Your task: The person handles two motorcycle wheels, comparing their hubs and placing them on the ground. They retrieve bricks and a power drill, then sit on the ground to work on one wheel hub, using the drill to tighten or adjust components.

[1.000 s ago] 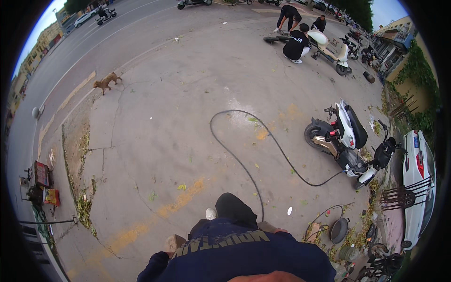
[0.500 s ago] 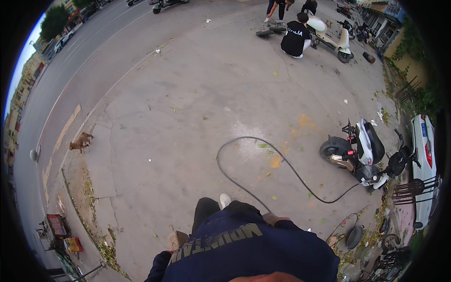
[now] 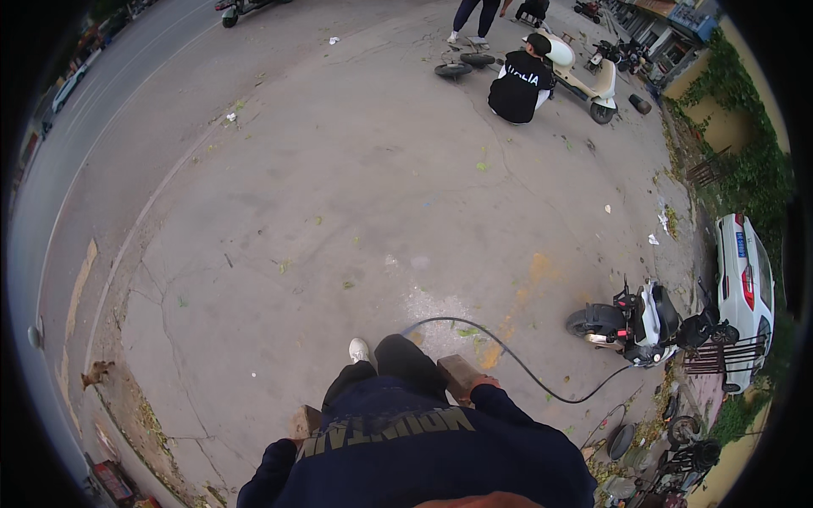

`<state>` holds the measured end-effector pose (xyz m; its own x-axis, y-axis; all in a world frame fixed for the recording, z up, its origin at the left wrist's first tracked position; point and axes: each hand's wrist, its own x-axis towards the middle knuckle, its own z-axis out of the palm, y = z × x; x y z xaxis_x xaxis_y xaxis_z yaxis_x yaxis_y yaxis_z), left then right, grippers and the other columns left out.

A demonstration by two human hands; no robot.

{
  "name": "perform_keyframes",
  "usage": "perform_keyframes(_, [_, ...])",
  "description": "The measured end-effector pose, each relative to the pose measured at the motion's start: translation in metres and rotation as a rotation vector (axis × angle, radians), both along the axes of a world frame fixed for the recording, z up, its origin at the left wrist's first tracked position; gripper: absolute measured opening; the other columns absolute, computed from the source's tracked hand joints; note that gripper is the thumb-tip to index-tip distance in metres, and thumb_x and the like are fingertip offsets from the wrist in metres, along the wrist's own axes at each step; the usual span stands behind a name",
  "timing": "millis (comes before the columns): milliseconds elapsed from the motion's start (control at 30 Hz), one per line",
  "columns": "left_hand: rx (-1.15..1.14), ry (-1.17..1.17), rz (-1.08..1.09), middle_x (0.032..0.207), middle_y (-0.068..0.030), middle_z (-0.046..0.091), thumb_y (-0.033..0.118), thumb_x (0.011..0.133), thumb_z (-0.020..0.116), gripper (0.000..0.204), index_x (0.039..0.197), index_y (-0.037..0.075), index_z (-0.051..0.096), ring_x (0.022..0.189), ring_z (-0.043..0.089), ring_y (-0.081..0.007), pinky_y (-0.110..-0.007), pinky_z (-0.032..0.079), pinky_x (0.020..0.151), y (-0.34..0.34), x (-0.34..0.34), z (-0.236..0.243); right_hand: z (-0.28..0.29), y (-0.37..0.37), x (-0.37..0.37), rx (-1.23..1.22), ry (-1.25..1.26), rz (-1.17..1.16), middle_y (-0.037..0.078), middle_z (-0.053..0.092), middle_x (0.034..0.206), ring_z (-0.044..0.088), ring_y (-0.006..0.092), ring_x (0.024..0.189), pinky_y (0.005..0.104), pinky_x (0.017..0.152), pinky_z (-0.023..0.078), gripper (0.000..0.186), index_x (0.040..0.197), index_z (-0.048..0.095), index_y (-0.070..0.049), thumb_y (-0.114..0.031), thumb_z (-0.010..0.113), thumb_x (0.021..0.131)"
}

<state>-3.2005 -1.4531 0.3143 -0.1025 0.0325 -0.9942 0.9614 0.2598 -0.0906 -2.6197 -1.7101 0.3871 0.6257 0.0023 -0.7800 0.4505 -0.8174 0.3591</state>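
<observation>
A brownish-grey brick-like block [image 3: 458,377] hangs beside my right thigh. My right hand [image 3: 485,382] is wrapped round its outer end, fingers closed. Another such block [image 3: 306,421] is at my left side, just in front of the dark sleeve. Only a sliver of my left hand [image 3: 296,442] shows behind it; it seems to grip the block, though the fingers are mostly hidden. Ahead of my legs a black hose [image 3: 511,349] lies curved over the pavement, one end passing behind my knee.
To the right a white-and-black scooter [image 3: 648,317] stands where the hose ends, with a white car [image 3: 735,279] beyond. A person in black [image 3: 521,85] squats by a cream scooter [image 3: 584,80] at the back. A brown dog [image 3: 97,373] is at the left, near the kerb.
I have walked forward, so the hose and scooter are closer. My right hand has swung forward with its block, which now shows fully. The far person has straightened up.
</observation>
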Motion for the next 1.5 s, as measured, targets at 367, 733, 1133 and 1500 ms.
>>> perform_keyframes(367, [0.125, 0.011, -0.081, 0.112, -0.0104, 0.074, 0.068, 0.074, 0.08, 0.082, 0.125, 0.005, 0.069, 0.096, 0.07, -0.0221, -0.037, 0.054, 0.086, 0.419, 0.214, 0.0, -0.068, 0.275, 0.136, 0.016, 0.138, -0.17, 0.021, 0.057, 0.142, 0.054, 0.0333, 0.135, 0.0411, 0.11, 0.049, 0.116, 0.143, 0.049, -0.001, -0.062, 0.094, 0.055])
perform_keyframes(733, [0.1, 0.02, -0.152, 0.11, -0.0101, 0.074, 0.068, 0.071, 0.083, 0.082, 0.122, 0.005, 0.071, 0.096, 0.069, -0.0211, -0.037, 0.054, 0.085, 0.724, 0.448, 0.004, -0.077, 0.63, 0.432, 0.03, -0.114, -0.126, 0.018, 0.059, 0.139, 0.057, 0.0319, 0.13, 0.0398, 0.108, 0.05, 0.112, 0.14, 0.048, -0.001, -0.059, 0.095, 0.056])
perform_keyframes(1133, [-0.036, -0.031, -0.372, 0.107, -0.0098, 0.074, 0.068, 0.069, 0.086, 0.082, 0.119, 0.004, 0.073, 0.095, 0.069, -0.02, -0.036, 0.054, 0.084, 1.105, 0.734, -0.037, -0.047, 0.92, 0.622, -0.045, 0.001, -0.261, 0.017, 0.061, 0.137, 0.059, 0.0327, 0.129, 0.0399, 0.109, 0.05, 0.111, 0.14, 0.051, -0.001, -0.054, 0.094, 0.053])
perform_keyframes(1500, [0.215, 0.06, -0.499, 0.12, -0.0149, 0.073, 0.076, 0.067, 0.08, 0.098, 0.129, 0.0, 0.069, 0.11, 0.069, -0.0245, -0.035, 0.052, 0.093, 1.472, 1.084, 0.009, -0.122, 1.12, 0.809, -0.04, 0.189, -0.326, 0.014, 0.062, 0.135, 0.06, 0.0308, 0.128, 0.0393, 0.106, 0.051, 0.113, 0.139, 0.053, -0.003, -0.058, 0.096, 0.051])
